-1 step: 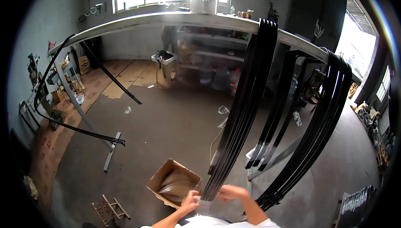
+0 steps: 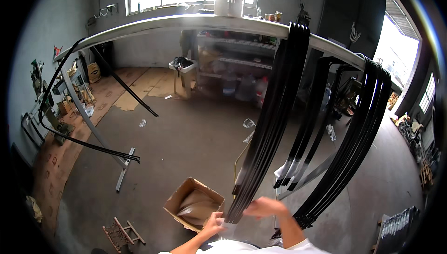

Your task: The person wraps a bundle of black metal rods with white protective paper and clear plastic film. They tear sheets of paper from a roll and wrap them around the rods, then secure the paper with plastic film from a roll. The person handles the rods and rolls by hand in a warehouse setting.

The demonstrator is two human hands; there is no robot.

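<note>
A bundle of long black tubes (image 2: 265, 156) hangs over the metal rail and slants down toward me. Its lower ends meet a whitish plastic sleeve (image 2: 227, 229). My left hand (image 2: 213, 224) is closed on this sleeve at the left side of the bundle. Slightly higher, at the bundle's right edge, is my right hand (image 2: 264, 207). Its fingers are curled in beside the tubes and a little blurred; what they pinch is hidden. More black tubes (image 2: 302, 128), with white wrapping on their lower ends, hang to the right.
Beyond my hands runs the metal rail (image 2: 186, 22), with another thick tube bundle (image 2: 354, 147) at right and a few bent tubes (image 2: 93, 149) at left. An open cardboard box (image 2: 175, 197) stands close by my left hand. A small stool (image 2: 122, 233) is on the floor.
My right hand has moved slightly up and to the right along the bundle's edge. My left hand stays at the plastic sleeve.
</note>
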